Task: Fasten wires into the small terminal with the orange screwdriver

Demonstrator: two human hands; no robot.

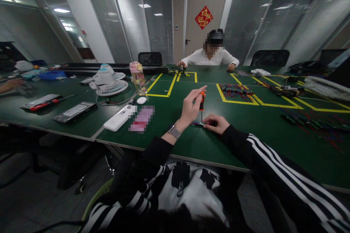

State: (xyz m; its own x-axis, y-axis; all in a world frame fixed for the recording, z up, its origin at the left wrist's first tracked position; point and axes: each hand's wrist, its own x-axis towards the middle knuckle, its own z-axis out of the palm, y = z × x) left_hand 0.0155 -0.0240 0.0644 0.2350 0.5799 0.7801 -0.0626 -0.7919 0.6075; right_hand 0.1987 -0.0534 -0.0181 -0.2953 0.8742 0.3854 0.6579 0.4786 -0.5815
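In the middle of the head view, my left hand [190, 106] is at an upright screwdriver [202, 102] with an orange and black handle. Its index finger stretches out past the handle's top, while the other fingers are against the handle. The screwdriver's thin shaft points straight down to a small circuit board [197, 124] with coloured wires, low over the green table. From the right, my right hand [216, 123] pinches the board's near end between thumb and fingers. Part of the board is hidden by my fingers and the tip's exact contact is too small to tell.
On the green table [169, 142] to the left are a white power bank [119, 118], a white fan [111, 82], a drink bottle [138, 78] and hard drives [75, 111]. Wired boards lie in a bundle [236, 92] and a pile [314, 121] rightward. A co-worker [210, 56] sits opposite.
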